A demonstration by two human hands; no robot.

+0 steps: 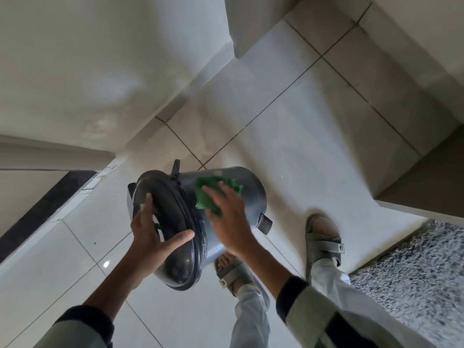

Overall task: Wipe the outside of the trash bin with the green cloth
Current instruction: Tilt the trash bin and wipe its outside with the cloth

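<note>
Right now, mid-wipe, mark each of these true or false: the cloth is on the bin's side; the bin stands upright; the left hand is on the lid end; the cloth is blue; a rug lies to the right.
1. The cloth is pressed on the bin's outer side under the right hand. True.
2. The bin stands upright on the floor. False: it is tilted over, lid end toward the person.
3. The left hand holds the lid end. True.
4. The cloth is blue. False: it is green.
5. A speckled rug lies at the right. True.
6. The pedal is hidden. False: it shows near the bin's base.
</note>
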